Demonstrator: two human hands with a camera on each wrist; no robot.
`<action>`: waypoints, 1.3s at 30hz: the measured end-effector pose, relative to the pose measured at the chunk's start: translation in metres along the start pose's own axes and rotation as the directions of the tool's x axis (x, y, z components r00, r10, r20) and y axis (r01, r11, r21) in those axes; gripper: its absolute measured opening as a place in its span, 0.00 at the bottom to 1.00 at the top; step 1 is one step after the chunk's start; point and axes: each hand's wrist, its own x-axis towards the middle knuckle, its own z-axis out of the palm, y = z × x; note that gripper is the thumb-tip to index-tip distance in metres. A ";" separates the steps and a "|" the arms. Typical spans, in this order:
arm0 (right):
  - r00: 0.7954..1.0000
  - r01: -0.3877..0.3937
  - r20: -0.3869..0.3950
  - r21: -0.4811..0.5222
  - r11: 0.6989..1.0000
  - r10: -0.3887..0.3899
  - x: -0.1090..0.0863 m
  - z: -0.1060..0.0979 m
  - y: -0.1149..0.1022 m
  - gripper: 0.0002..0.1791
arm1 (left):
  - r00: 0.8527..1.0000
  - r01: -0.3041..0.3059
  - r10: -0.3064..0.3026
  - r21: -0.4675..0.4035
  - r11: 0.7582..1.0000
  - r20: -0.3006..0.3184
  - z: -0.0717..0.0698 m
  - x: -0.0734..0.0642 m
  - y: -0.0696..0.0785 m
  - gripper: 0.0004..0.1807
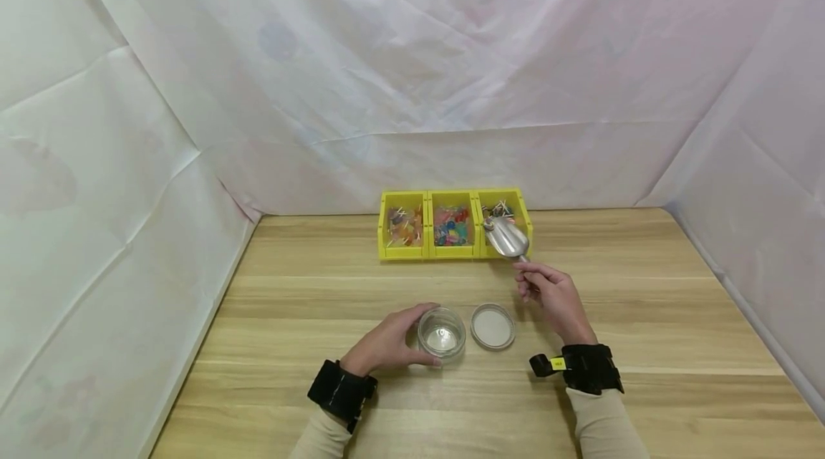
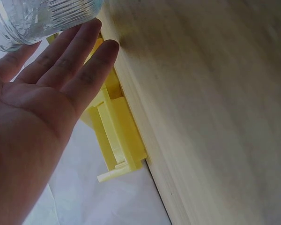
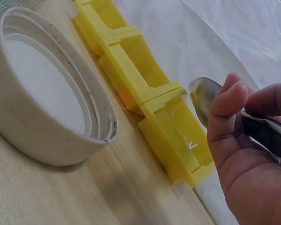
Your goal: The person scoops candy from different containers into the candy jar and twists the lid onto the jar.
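1. The scoop [image 1: 509, 240] hides part of the right bin [image 1: 525, 210].
2. Lettering on the yellow tag [image 1: 558, 364] is unreadably small.
3. The left wrist view's edge crops the jar [image 2: 61, 21].
4. Right-hand fingers [image 3: 230, 99] partly cover the scoop's handle [image 3: 267, 133].

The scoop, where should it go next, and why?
Probably gently over to the jar: something small seems to sit near the tip of the scoop, and the jar stands open, with its lid off beside it and the left hand around it.
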 end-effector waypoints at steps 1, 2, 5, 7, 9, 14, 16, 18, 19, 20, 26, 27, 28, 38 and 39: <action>1.000 0.001 0.004 0.001 1.000 -0.001 0.000 0.000 0.000 0.15 | 1.000 -0.003 0.003 -0.001 1.000 -0.001 0.000 0.000 0.000 0.50; 1.000 0.002 0.007 0.003 1.000 -0.002 0.000 0.000 -0.001 0.15 | 1.000 -0.006 0.006 -0.003 1.000 -0.002 0.000 0.000 0.000 0.50; 1.000 0.001 0.018 0.012 1.000 -0.001 -0.001 0.000 -0.002 0.15 | 1.000 -0.014 0.014 -0.003 1.000 -0.005 0.000 0.000 0.000 0.51; 1.000 -0.003 0.027 0.016 1.000 0.002 -0.001 0.001 -0.003 0.14 | 1.000 -0.013 0.013 -0.007 1.000 -0.006 0.000 -0.001 0.000 0.51; 0.999 -0.009 0.040 0.018 1.000 0.009 -0.002 0.001 -0.003 0.14 | 1.000 -0.010 0.010 -0.007 1.000 -0.006 0.000 -0.002 0.001 0.50; 0.998 -0.014 0.066 0.034 0.999 0.012 -0.003 0.000 -0.004 0.14 | 1.000 -0.005 0.005 0.003 1.000 -0.011 0.000 -0.002 0.000 0.51; 0.997 -0.010 0.074 0.045 0.999 0.007 -0.004 0.000 -0.004 0.14 | 1.000 -0.003 0.003 0.005 1.000 -0.014 0.000 -0.003 -0.001 0.51; 0.996 -0.003 0.091 0.052 0.999 -0.001 -0.004 0.000 -0.005 0.14 | 1.000 -0.003 0.003 0.007 1.000 -0.017 0.000 -0.003 -0.001 0.51; 0.995 -0.002 0.100 0.052 0.999 -0.003 -0.005 -0.001 -0.005 0.14 | 1.000 -0.002 0.002 0.006 1.000 -0.017 0.000 -0.003 -0.001 0.51; 0.994 -0.001 0.108 0.055 0.998 -0.005 -0.005 0.000 -0.006 0.15 | 1.000 -0.006 0.006 0.007 1.000 -0.019 -0.001 -0.003 -0.001 0.50; 0.990 -0.005 0.142 0.064 0.998 -0.004 -0.007 0.001 -0.009 0.16 | 1.000 -0.007 0.008 0.011 1.000 -0.022 -0.001 -0.003 0.001 0.50; 0.989 -0.003 0.148 0.066 0.998 -0.007 -0.008 0.000 -0.010 0.16 | 1.000 -0.006 0.006 0.010 1.000 -0.021 -0.001 -0.003 0.001 0.50; 0.988 0.000 0.155 0.068 0.998 -0.010 -0.008 0.000 -0.010 0.16 | 1.000 -0.004 0.004 0.010 1.000 -0.021 -0.001 -0.003 0.001 0.50; 0.971 0.024 0.234 0.091 0.996 -0.045 -0.011 -0.002 -0.012 0.17 | 1.000 -0.012 0.012 0.018 1.000 -0.023 -0.001 -0.004 0.000 0.51; 0.970 0.027 0.239 0.092 0.995 -0.049 -0.010 -0.002 -0.012 0.17 | 1.000 -0.010 0.011 0.016 1.000 -0.023 -0.001 -0.004 0.000 0.51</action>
